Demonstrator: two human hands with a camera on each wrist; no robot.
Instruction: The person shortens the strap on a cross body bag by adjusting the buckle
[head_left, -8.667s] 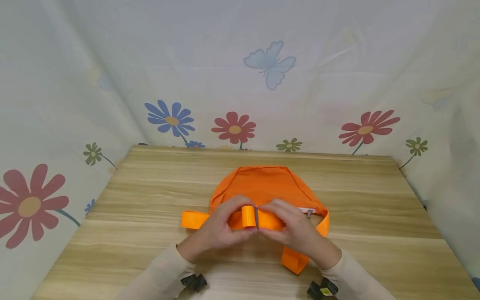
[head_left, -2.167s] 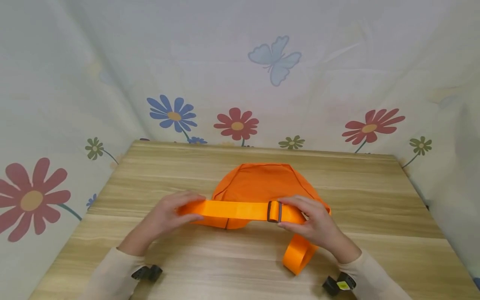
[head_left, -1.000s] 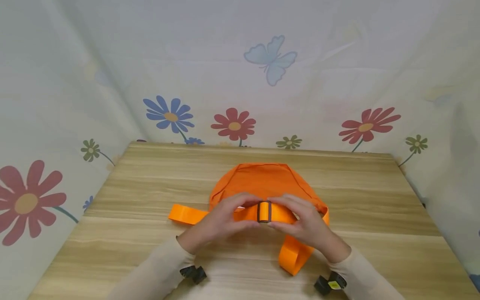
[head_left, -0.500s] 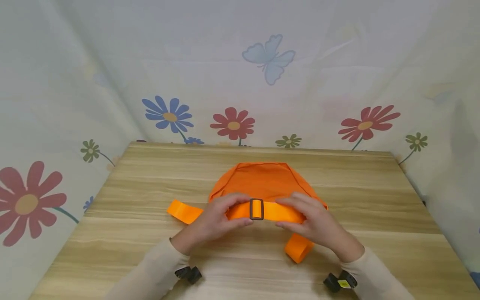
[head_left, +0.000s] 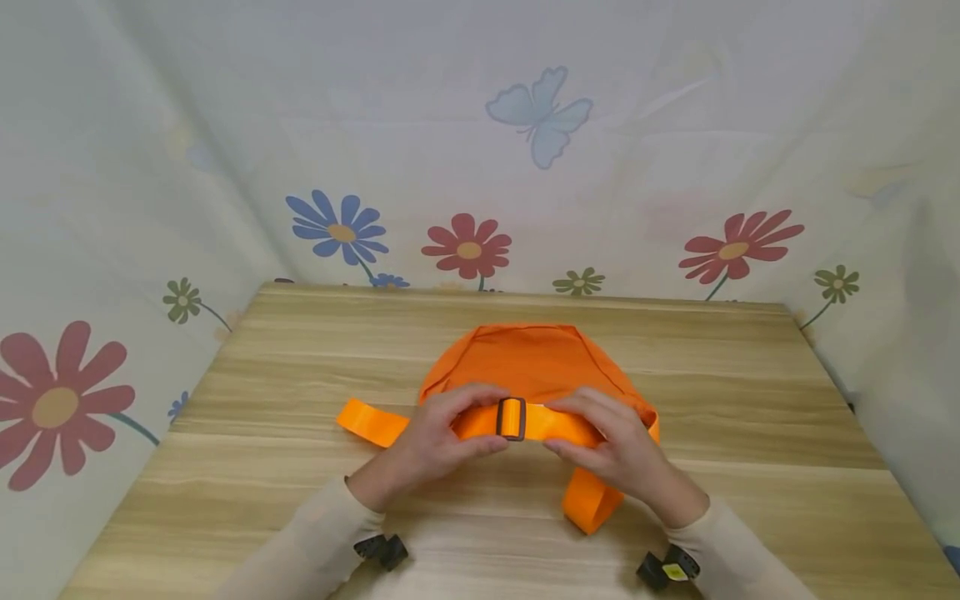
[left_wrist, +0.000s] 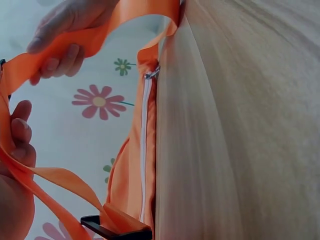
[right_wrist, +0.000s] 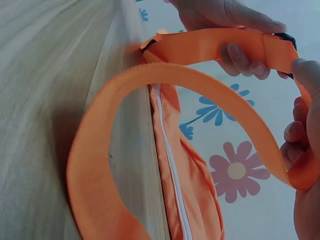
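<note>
Orange strap (head_left: 561, 423) is pinched by left grip (head_left: 438, 435) and right grip (head_left: 621, 443) near its dark buckle (head_left: 522, 419).

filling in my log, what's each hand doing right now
Left hand: holding the orange webbing strap beside its slider buckle.
Right hand: holding the same strap.

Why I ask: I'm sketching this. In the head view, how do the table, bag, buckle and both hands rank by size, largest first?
1. Table
2. Bag
3. Left hand and right hand: too alike to rank
4. Buckle
</note>
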